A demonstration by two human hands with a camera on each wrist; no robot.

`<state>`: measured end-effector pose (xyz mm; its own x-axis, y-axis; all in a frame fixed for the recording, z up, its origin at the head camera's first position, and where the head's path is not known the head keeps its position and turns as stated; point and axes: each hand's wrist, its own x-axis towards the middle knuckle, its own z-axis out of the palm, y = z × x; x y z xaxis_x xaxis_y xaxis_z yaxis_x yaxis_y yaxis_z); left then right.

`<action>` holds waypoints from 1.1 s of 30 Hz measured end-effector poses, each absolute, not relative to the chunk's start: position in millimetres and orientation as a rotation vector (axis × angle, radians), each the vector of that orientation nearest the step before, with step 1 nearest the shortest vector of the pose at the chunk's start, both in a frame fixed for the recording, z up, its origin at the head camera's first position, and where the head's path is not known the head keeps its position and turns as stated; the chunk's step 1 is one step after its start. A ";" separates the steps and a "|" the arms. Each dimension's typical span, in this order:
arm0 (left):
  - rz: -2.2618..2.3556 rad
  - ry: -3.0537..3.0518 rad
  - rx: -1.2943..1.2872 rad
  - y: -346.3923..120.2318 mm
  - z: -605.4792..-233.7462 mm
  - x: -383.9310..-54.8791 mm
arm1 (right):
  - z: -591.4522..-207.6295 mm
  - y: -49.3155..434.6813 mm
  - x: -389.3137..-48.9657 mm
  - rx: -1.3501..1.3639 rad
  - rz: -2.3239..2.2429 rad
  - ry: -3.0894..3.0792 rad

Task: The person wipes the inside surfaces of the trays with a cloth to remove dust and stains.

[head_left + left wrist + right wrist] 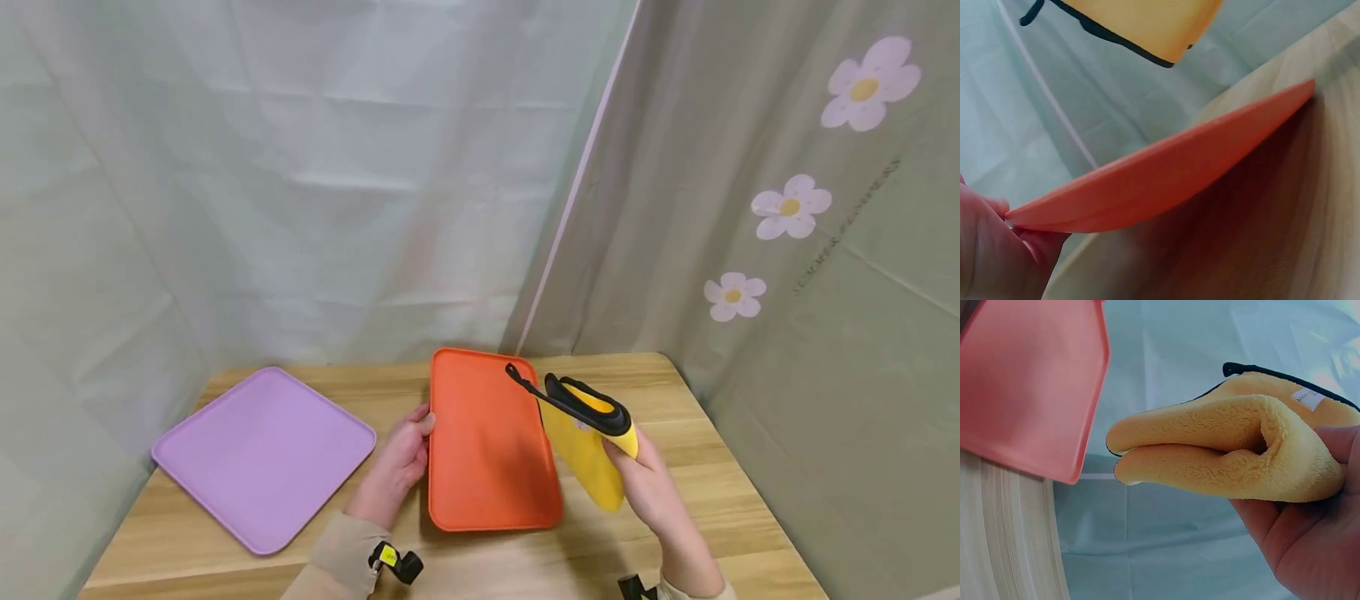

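Presently, the left hand [405,454] pinches the left edge of the orange tray [491,442], thumb over the rim. Said tray is tilted above the wooden table [701,475], its held edge raised; contact at the far edge cannot be confirmed. To its right, the right hand [648,487] grips a folded yellow cloth [581,462] with black trim, held clear of the tabletop. A purple tray [266,462] lies flat at left, well apart from the cloth.
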<state>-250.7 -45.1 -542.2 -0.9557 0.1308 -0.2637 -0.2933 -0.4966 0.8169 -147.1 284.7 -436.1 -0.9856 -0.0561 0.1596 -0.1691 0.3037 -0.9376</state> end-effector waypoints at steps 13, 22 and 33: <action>2.404 1.454 -0.272 -26.1 -554.1 -248.0 | -438.3 288.1 -146.6 0.199 1.813 -2.464; 2.291 1.629 -0.287 -28.0 -548.3 -244.6 | -436.9 288.5 -151.3 0.212 1.827 -2.470; 2.299 1.723 -0.304 -30.3 -531.4 -239.9 | -438.2 285.5 -154.2 0.331 1.840 -2.471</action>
<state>-239.9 -30.3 -531.4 -0.9465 0.0755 -0.3139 -0.3224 -0.2680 0.9079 -154.2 285.5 -438.2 -0.9763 -0.1448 0.1608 -0.1955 0.2722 -0.9422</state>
